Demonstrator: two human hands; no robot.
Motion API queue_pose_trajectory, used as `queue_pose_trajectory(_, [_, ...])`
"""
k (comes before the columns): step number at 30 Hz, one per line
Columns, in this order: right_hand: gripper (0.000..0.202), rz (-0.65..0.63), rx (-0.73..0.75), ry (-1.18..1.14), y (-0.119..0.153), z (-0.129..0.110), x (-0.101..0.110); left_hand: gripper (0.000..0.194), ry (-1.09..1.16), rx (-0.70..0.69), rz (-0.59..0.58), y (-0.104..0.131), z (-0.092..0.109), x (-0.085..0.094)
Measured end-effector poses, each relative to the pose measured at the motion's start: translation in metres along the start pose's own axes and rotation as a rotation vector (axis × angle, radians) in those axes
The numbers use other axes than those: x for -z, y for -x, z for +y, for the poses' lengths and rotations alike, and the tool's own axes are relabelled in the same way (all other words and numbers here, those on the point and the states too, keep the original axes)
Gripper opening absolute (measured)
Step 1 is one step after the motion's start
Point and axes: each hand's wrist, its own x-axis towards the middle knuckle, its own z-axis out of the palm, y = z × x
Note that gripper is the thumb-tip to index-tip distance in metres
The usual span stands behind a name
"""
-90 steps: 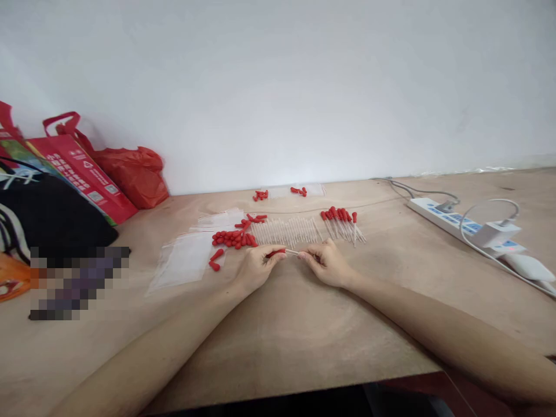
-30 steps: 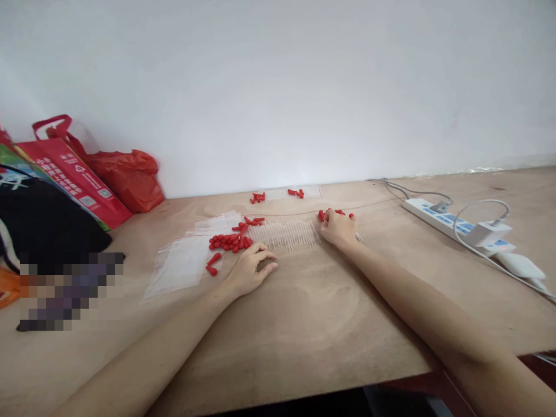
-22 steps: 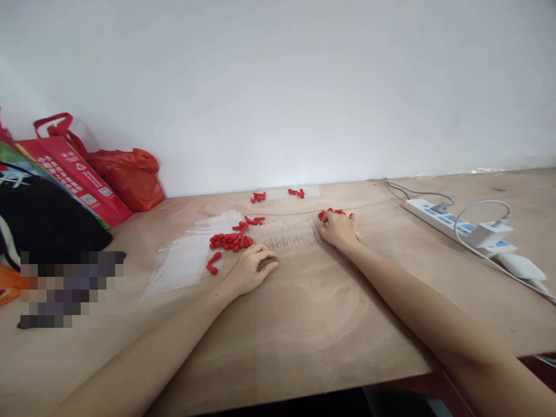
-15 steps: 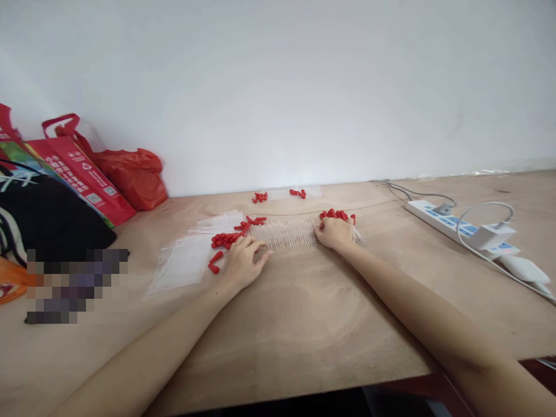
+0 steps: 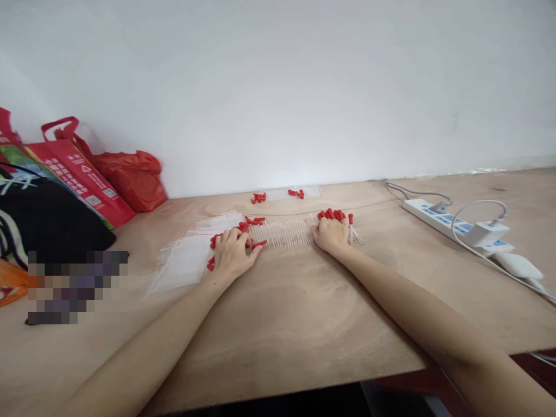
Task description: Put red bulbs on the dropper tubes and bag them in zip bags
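Observation:
A row of thin clear sticks (image 5: 284, 234) lies side by side on the wooden table. My left hand (image 5: 233, 253) is over the red rubber pieces at the row's left end, with one red piece (image 5: 259, 244) between its thumb and fingers. My right hand (image 5: 330, 234) is closed at the right end of the row, its fingers curled down; what they hold is hidden. Several red pieces (image 5: 331, 214) sit just behind it, and one red-tipped stick (image 5: 351, 220) stands out beside it. Clear plastic bags (image 5: 182, 262) lie left of my left hand.
More red pieces (image 5: 259, 197) and clear bags lie near the wall. A white power strip (image 5: 428, 218) with plugs and cables is at right. Red bags (image 5: 132, 176) and a black bag (image 5: 56, 217) stand at left.
My left hand has moved slightly left over the red pieces, and a red piece now shows at its thumb. My right hand has barely moved; a red-tipped stick shows more clearly beside it.

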Motion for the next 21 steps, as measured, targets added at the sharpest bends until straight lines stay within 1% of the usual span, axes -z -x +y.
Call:
queue_pose_trajectory(4, [0.03,0.101,0.029,-0.073,0.008,0.007,0.003,0.025,0.042,-0.05,-0.021,-0.001,0.0,-0.002])
queue_pose_trajectory(6, [0.028,0.158,0.098,-0.124,0.014,0.013,0.004,0.022,0.081,-0.081,-0.034,-0.002,-0.001,-0.003])
queue_pose_trajectory(8, [0.025,0.187,0.2,-0.201,0.021,0.019,0.003,0.018,0.119,-0.104,-0.04,-0.003,-0.002,-0.003])
queue_pose_trajectory(11, [0.019,0.127,0.379,-0.352,0.032,0.026,0.003,0.014,0.201,-0.119,-0.012,-0.002,0.002,-0.001])
queue_pose_trajectory(14, [0.019,0.067,0.541,-0.481,0.041,0.027,0.003,0.012,0.354,-0.161,-0.009,0.003,0.014,0.003])
queue_pose_trajectory(17, [0.026,0.073,0.662,-0.511,0.047,0.022,0.005,0.014,0.483,-0.212,-0.062,0.008,0.028,0.006])
queue_pose_trajectory(21, [0.03,0.071,0.747,-0.494,0.05,0.014,0.007,0.023,0.523,-0.237,-0.105,0.01,0.038,0.008])
